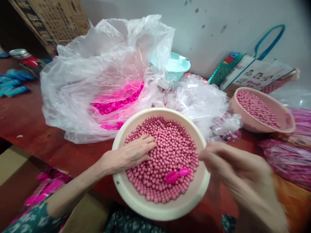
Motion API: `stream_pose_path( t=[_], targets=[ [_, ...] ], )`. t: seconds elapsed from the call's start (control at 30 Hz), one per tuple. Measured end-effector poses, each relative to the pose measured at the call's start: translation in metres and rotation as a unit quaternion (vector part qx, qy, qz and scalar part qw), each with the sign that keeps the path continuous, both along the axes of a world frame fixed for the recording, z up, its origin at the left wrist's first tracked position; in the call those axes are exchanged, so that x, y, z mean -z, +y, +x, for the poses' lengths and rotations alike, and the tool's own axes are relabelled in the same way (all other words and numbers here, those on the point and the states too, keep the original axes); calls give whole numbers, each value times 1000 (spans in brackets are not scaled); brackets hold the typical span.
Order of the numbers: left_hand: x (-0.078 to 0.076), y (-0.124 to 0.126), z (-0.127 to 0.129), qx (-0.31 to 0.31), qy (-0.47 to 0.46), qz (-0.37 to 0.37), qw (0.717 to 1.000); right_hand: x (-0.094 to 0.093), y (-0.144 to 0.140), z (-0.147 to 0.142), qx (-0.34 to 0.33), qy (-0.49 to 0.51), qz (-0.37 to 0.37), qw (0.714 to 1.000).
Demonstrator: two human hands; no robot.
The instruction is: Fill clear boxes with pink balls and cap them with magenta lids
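Note:
A cream basin (201, 194) full of round pink beads (167, 142) stands at the front of the table. My left hand (136, 150), with a ring on one finger, lies on the beads at the basin's left side, its fingers stretched out. A small bright pink plastic scoop (177, 175) rests on the beads at the right. By the basin's right rim is my right hand (238, 171), blurred by motion. Its fingers look curled, but whether anything is in them cannot be made out.
Behind the basin lies a clear plastic bag (73, 84) with bright pink plastic pieces (116, 103). Clear plastic pieces (199, 97) are heaped beside a turquoise bowl (178, 64). A pink bowl of beads (286, 119) stands at right, near wrapped pink bundles (284, 158).

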State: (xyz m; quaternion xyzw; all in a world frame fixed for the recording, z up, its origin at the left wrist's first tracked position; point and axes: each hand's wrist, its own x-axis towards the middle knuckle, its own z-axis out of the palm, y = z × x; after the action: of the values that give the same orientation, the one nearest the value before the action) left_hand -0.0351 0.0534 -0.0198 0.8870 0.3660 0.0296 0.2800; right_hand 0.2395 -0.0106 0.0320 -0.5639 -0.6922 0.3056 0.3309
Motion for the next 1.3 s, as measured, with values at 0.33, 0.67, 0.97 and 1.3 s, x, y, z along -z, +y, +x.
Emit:
stream_pose_path(
  t=[0.33, 0.67, 0.97, 1.3],
  targets=[
    [2, -11, 9, 15, 2, 30, 999, 69, -16, 7, -206, -176, 59, 961],
    [-2, 3, 9, -14, -48, 55, 997, 81, 7, -16, -153, -188, 113, 964],
    [-23, -2, 3, -247, -60, 171, 952, 69, 1, 22, 180, -4, 49, 982],
    [4, -16, -17, -522, -308, -134, 784, 66, 7, 9, 273, 174, -128, 937]
  ],
)
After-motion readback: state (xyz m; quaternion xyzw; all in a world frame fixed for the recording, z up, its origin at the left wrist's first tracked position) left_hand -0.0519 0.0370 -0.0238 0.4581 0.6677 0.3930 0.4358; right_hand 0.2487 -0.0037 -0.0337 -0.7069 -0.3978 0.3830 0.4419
